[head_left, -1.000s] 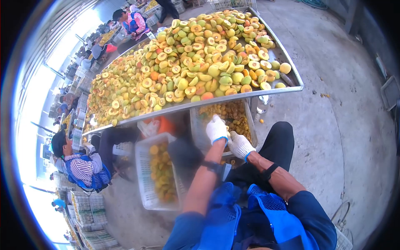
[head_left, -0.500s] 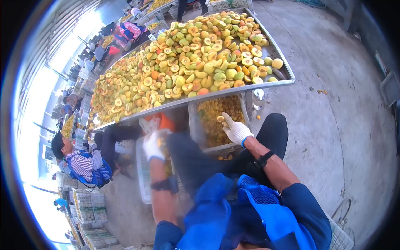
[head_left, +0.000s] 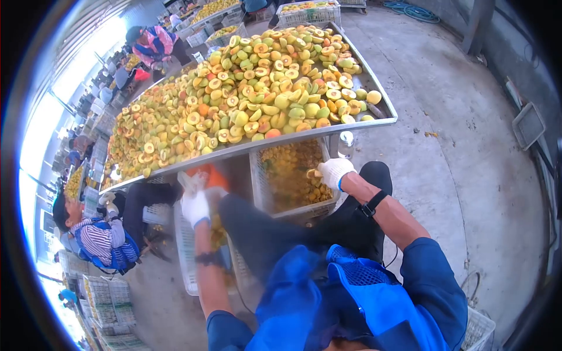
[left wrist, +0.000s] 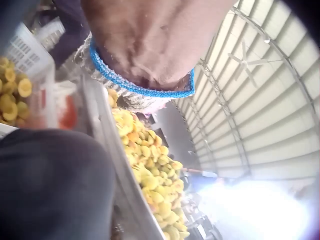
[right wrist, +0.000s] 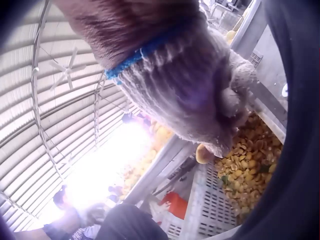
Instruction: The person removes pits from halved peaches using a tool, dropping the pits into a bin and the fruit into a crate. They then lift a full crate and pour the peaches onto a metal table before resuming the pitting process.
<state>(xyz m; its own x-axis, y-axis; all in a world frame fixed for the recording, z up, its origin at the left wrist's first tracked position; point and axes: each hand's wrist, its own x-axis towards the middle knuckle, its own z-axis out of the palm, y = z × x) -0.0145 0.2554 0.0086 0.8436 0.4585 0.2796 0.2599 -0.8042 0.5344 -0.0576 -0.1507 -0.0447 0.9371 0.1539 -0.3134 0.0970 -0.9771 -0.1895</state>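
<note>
My right hand, in a white knit glove with a blue cuff, pinches an apricot half between thumb and fingers. It is above the right rim of a white crate filled with apricot pieces. In the right wrist view the apricot half shows below the gloved fingertips. My left hand, gloved too and blurred, hovers over another white crate at the left, which holds halved apricots. Its fingers are blurred in the head view and hidden behind the wrist in the left wrist view.
A metal-rimmed table heaped with apricot halves spans the space ahead, above the crates. An orange bag lies beneath it. A person in a striped shirt sits at the left. A glass jar stands near the right table leg.
My left hand has moved from beside the right hand leftward to above the left crate. The right hand has shifted toward its crate's right rim with an apricot half. The head view has turned slightly.
</note>
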